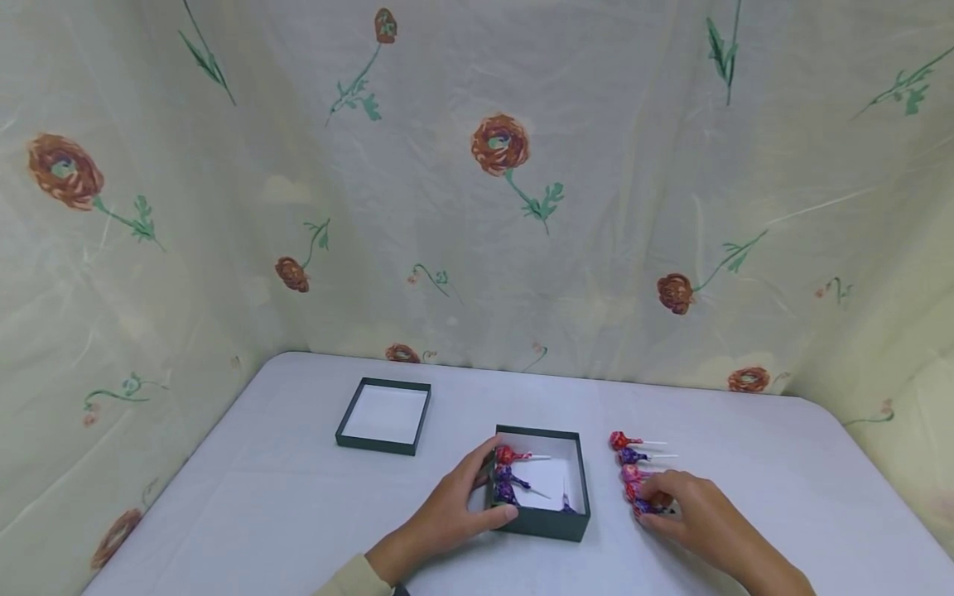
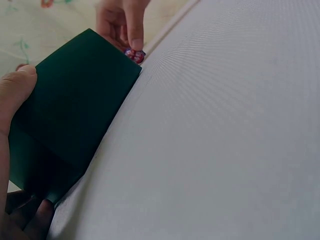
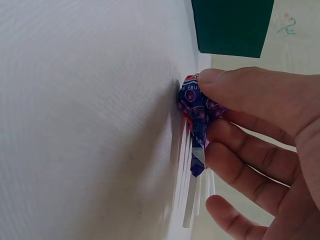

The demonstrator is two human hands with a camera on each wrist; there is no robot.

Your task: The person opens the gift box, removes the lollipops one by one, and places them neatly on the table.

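A dark green open box point(image 1: 544, 526) sits on the white table near the front. My left hand point(image 1: 477, 490) grips its left wall, thumb at the front corner and fingers at the far corner; the left wrist view shows the box point(image 2: 70, 120) against my thumb point(image 2: 15, 90). Inside lie a red and a purple wrapped lollipop point(image 1: 508, 473) on white paper. Right of the box, several lollipops point(image 1: 629, 455) lie in a row. My right hand point(image 1: 659, 501) pinches the nearest, purple-wrapped lollipop point(image 3: 195, 107) between thumb and fingers point(image 3: 240, 90), low at the table.
The box's lid point(image 1: 376, 445) lies upside down, white inside, to the back left on the table point(image 1: 298, 513). A flower-printed cloth point(image 1: 477, 207) hangs behind and at both sides. The table's rounded far corners meet the cloth.
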